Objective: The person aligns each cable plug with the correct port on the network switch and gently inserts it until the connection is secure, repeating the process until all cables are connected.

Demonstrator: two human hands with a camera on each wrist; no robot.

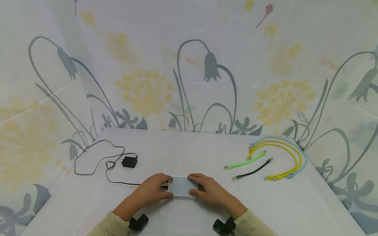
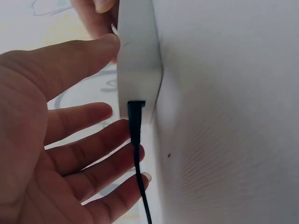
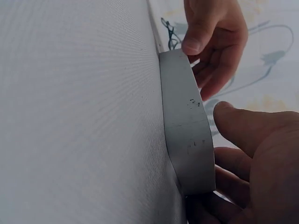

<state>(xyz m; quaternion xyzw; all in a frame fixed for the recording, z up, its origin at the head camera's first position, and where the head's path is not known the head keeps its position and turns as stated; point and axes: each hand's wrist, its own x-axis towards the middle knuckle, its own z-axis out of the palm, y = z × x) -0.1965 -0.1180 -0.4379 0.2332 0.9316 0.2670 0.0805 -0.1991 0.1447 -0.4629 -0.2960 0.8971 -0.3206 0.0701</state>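
Note:
A flat silver-grey box (image 1: pixel 179 186) lies on the white table between both hands. My left hand (image 1: pixel 154 188) holds its left end, thumb at the near corner and fingers toward the far one. In the left wrist view, a black plug (image 2: pixel 135 114) sits in the box's end beside the spread fingers. My right hand (image 1: pixel 211 191) holds the right end, thumb over the near edge and index finger at the far corner. The right wrist view shows its other fingers partly hidden behind the box's end (image 3: pixel 187 126).
A thin black cable (image 1: pixel 121 182) runs left in loops to a black power adapter (image 1: pixel 129 162). On the right lie a green network cable (image 1: pixel 246 162), a black one (image 1: pixel 254 172), and yellow (image 1: pixel 295 155) and light-blue (image 1: pixel 305 160) ones. A flower-printed cloth (image 1: pixel 165 98) hangs behind.

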